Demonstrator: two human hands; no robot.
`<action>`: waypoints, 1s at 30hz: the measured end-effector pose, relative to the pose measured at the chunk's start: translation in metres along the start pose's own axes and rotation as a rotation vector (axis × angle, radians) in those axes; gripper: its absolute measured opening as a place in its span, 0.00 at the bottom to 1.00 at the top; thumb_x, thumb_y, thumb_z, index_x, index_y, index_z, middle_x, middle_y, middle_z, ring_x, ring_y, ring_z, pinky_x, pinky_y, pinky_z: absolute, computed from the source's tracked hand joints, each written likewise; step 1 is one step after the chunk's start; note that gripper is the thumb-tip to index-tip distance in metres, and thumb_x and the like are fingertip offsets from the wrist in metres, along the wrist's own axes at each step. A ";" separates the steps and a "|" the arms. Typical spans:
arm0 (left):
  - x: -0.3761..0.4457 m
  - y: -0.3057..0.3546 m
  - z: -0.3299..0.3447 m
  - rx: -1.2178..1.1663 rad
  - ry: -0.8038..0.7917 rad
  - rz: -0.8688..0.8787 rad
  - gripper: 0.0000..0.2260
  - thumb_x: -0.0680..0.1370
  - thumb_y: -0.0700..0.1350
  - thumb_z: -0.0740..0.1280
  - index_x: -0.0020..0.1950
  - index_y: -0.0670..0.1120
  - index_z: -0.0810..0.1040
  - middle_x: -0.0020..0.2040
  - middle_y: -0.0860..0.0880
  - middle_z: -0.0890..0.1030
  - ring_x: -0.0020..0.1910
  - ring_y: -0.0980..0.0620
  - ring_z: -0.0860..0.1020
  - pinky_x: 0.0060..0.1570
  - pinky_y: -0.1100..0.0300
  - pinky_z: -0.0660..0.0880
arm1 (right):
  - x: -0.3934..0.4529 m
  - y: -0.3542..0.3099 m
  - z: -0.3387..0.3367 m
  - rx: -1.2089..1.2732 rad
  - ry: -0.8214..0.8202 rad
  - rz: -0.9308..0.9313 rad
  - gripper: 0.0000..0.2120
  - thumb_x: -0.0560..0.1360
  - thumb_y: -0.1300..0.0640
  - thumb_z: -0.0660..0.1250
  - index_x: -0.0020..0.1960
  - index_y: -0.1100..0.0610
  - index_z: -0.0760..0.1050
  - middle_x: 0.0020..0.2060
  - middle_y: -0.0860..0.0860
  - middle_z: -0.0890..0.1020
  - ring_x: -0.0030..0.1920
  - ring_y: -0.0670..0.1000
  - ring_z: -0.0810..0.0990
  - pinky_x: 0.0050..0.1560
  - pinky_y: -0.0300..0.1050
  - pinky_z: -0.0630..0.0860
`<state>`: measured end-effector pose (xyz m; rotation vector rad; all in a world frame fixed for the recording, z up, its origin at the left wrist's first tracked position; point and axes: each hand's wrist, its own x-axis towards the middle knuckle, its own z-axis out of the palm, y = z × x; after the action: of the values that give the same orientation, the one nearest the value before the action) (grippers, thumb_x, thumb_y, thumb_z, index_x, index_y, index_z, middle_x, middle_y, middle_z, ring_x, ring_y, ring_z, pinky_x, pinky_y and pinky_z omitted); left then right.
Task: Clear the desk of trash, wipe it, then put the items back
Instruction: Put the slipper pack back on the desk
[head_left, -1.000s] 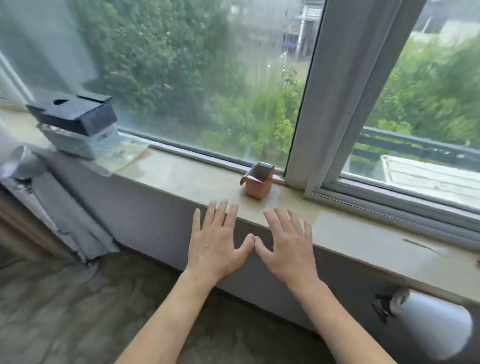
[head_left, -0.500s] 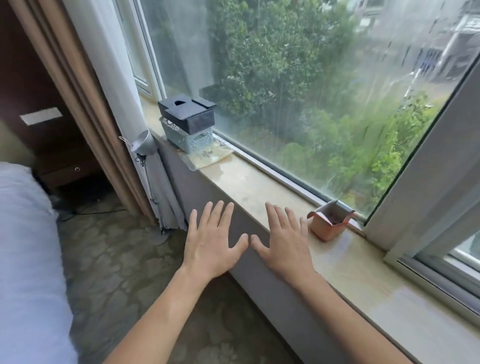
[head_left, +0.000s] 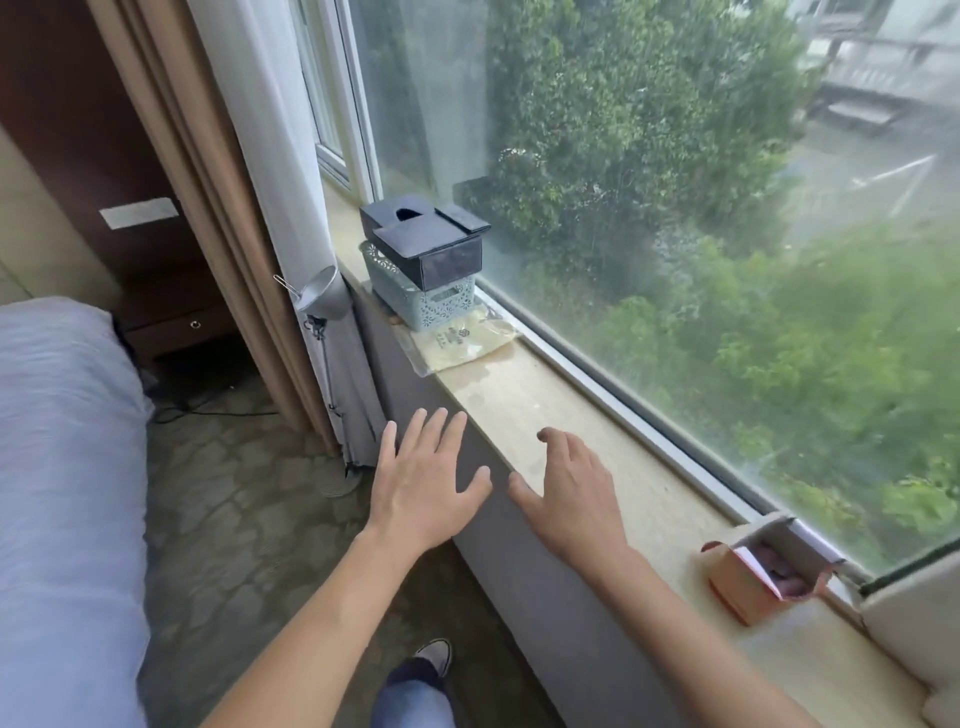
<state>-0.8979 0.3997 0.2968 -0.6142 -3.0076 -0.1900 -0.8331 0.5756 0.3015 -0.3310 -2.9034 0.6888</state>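
Along the window ledge (head_left: 587, 415): view swung left since a second ago, both empty — left hand (head_left: 423, 486) spread flat, right hand (head_left: 569, 493) now loosely curled. Small open carton (head_left: 748, 582), probable trash, now well right; stacked boxes (head_left: 426, 249) ahead. Clearing seemingly not yet begun.

No text, brand or number can be read anywhere. The flat clear packet (head_left: 464, 336) lying on the counter (head_left: 582, 415), well beyond the left hand (head_left: 423, 480) and partly under the pale basket (head_left: 426, 296), carries small dark printed marks, but they are too blurred to make out.
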 end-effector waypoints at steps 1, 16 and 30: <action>0.019 -0.007 0.003 -0.001 -0.002 0.008 0.36 0.80 0.67 0.48 0.84 0.52 0.51 0.84 0.51 0.54 0.84 0.48 0.48 0.81 0.42 0.43 | 0.018 -0.003 0.004 0.017 -0.006 0.016 0.27 0.79 0.41 0.63 0.73 0.53 0.65 0.66 0.49 0.73 0.64 0.53 0.74 0.61 0.47 0.70; 0.245 -0.106 0.052 -0.024 -0.204 0.257 0.29 0.82 0.64 0.51 0.78 0.50 0.66 0.81 0.46 0.63 0.80 0.46 0.58 0.76 0.48 0.58 | 0.280 -0.050 0.090 0.324 -0.042 0.427 0.20 0.79 0.54 0.64 0.70 0.51 0.73 0.60 0.56 0.80 0.56 0.55 0.80 0.54 0.47 0.74; 0.298 -0.127 0.064 -0.110 -0.172 0.371 0.29 0.81 0.62 0.53 0.79 0.48 0.66 0.80 0.47 0.65 0.79 0.48 0.62 0.73 0.49 0.64 | 0.302 -0.053 0.115 0.505 0.217 0.518 0.09 0.81 0.61 0.66 0.59 0.54 0.82 0.53 0.48 0.85 0.53 0.47 0.81 0.52 0.36 0.72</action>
<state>-1.2246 0.4071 0.2465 -1.2408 -2.9824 -0.2949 -1.1558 0.5543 0.2497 -1.0232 -2.3312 1.3221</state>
